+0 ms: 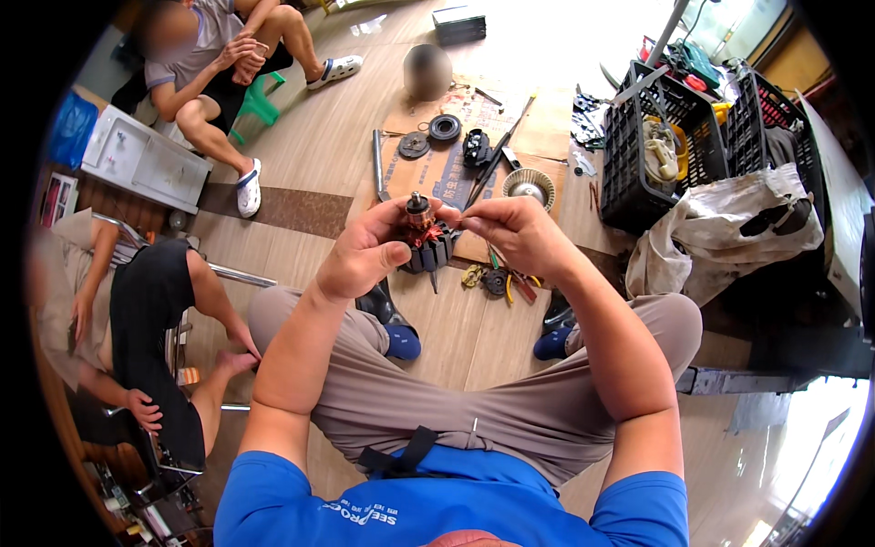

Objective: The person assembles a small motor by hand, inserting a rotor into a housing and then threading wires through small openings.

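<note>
A motor armature (427, 258) with a dark slotted core, copper windings and a shaft stands roughly upright between my hands, above the floor. My left hand (358, 252) grips it from the left, with fingers behind the winding end and the thumb in front. On the other side, my right hand (521, 233) has its thumb and finger pinched together close to the copper windings. What sits in that pinch, perhaps a thin wire, is too small to make out. Past the armature lies a cardboard sheet (408, 178) with dismantled parts on it.
The cardboard holds a squirrel-cage fan wheel (529, 186), a black ring (445, 128), a round plate (414, 145) and a metal bar (379, 164). Pliers (520, 287) lie nearer my feet. Black crates (638, 173) and a whitish sack (706, 242) stand right. Two people sit at left.
</note>
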### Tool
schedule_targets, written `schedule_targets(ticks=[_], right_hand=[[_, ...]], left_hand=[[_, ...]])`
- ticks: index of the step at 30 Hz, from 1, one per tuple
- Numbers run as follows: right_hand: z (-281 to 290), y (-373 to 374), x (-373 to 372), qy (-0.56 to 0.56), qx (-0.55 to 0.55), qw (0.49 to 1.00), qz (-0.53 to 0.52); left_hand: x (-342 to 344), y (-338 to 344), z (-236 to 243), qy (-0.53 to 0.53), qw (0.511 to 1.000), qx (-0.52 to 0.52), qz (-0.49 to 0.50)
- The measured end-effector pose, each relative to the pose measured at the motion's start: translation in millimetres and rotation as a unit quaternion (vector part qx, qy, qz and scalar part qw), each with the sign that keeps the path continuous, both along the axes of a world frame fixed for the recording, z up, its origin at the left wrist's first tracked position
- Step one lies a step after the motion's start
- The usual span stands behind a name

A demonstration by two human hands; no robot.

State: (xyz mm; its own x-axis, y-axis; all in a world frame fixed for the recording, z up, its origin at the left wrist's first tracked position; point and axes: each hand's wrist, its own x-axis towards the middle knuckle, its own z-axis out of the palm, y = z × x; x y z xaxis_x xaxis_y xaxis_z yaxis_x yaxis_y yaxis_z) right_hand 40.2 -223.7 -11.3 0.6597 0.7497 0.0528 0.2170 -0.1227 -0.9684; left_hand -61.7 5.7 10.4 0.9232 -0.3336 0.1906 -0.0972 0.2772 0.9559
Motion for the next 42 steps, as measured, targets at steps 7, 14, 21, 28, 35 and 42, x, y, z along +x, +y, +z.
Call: schedule_targets(ticks=[7,14,21,28,35,42], right_hand=[[4.5,-6.1,8.3,-0.13,0.004,0.991,-0.03],[25.7,-18.5,3.7,-0.108,0.042,0.992,-0.054],[55.5,-35.0,-12.4,-0.165,0.058,0.984,-0.001],[56.8,-30.1,-31.1,-0.303,0.073,0.95,0.018],[50.3,-32.9,-39.5,-0.315,0.04,0.948,-0.005],[39.3,-42.1,-27.8,-0.362,-0.048,0.931,-0.022]], left_hand=[[-2.4,-2.2,11.5,0.048,0.992,0.115,0.002],[4.9,8.9,3.2,0.04,0.992,0.115,0.018],[7.3,12.1,-6.7,0.024,0.985,0.126,0.112],[12.5,8.1,-6.8,-0.023,0.976,0.093,0.196],[14.7,14.7,-14.2,-0.094,0.952,0.135,0.258],[23.1,35.5,-11.5,-0.037,0.967,-0.086,0.239]])
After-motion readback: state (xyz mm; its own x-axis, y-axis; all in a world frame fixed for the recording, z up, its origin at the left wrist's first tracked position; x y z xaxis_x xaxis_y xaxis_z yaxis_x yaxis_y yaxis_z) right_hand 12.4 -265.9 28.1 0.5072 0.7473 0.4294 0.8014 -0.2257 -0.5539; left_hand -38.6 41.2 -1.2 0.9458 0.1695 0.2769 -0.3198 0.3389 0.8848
